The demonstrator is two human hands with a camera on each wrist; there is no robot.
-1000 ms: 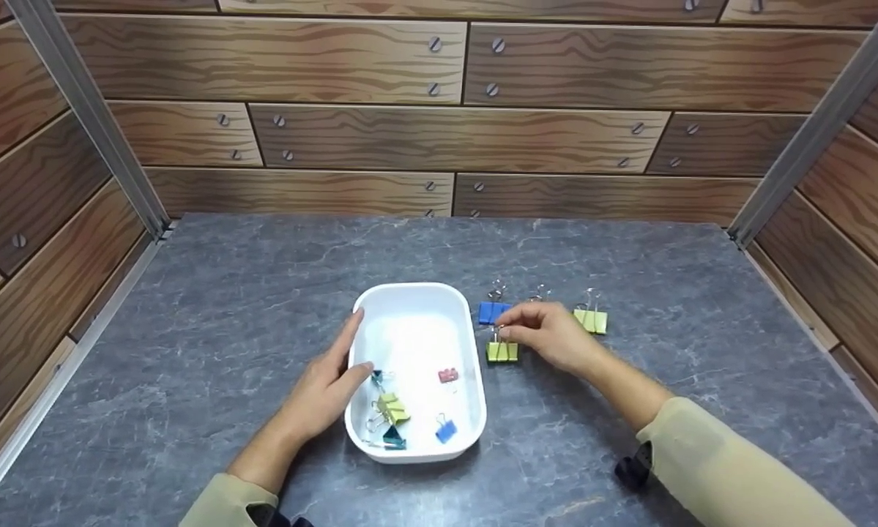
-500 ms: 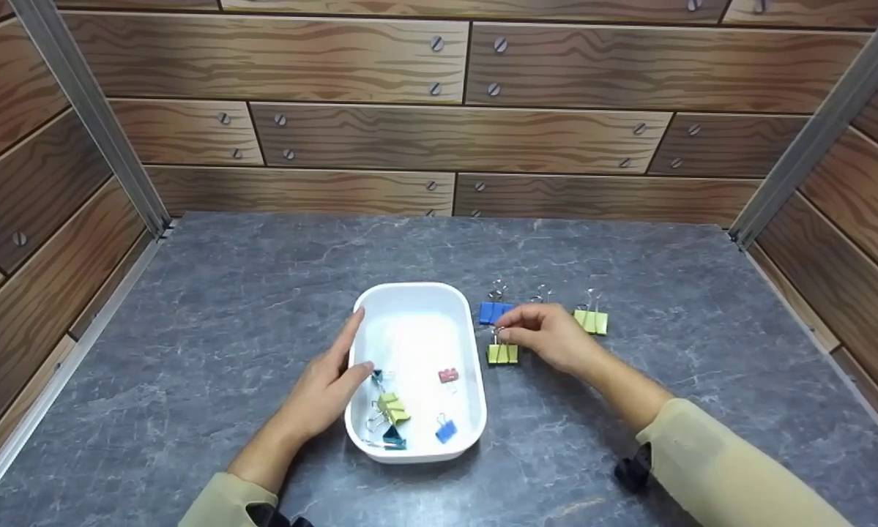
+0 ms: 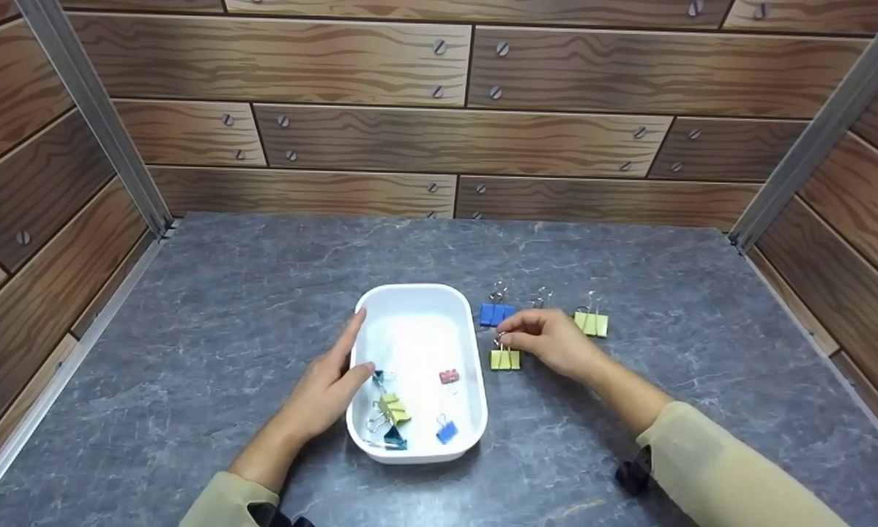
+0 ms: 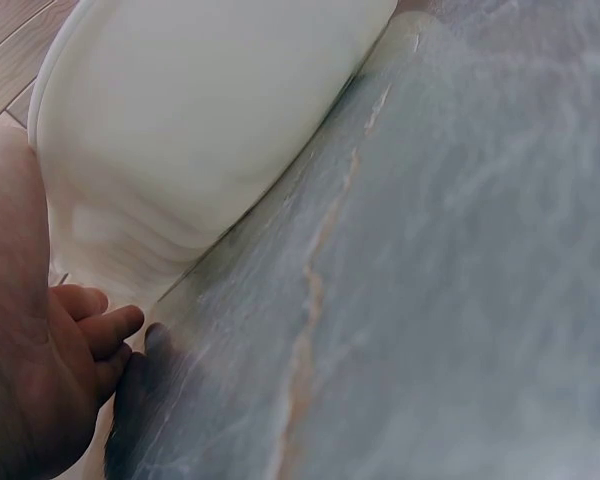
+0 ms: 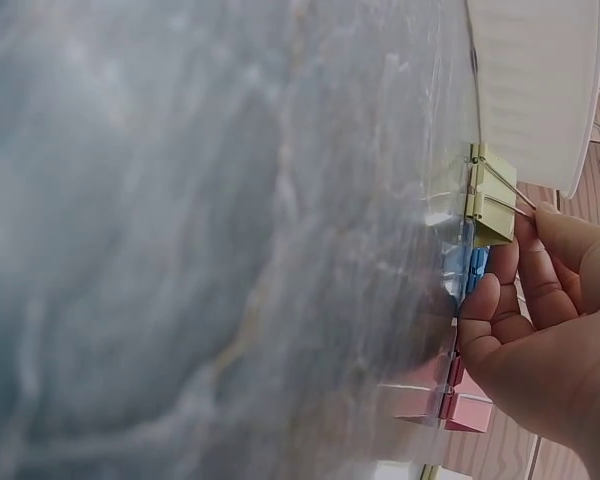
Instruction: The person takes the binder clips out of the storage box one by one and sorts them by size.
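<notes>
My right hand (image 3: 556, 342) pinches the wire handles of a yellow binder clip (image 3: 504, 359) between thumb and forefinger, just right of a white tray (image 3: 479, 373). In the right wrist view this binder clip (image 5: 495, 195) stands on the table with its handles at my fingertips. My left hand (image 3: 321, 391) rests against the tray's left side, forefinger and thumb extended at the rim. Inside the tray lie a small red clip (image 3: 449, 376), a blue clip (image 3: 447, 432), a yellow clip (image 3: 395, 408) and dark teal clips (image 3: 395, 438).
Behind my right hand stand a blue binder clip (image 3: 496, 315) and a lighter yellow one (image 3: 591, 323). Between them, a red clip (image 5: 465, 410) shows in the right wrist view, mostly hidden by my hand in the head view. Wood-patterned walls (image 3: 380, 139) enclose the grey marbled table (image 3: 263, 293).
The pinched yellow binder clip has slid slightly toward me along with my right hand. My left hand keeps its place at the tray.
</notes>
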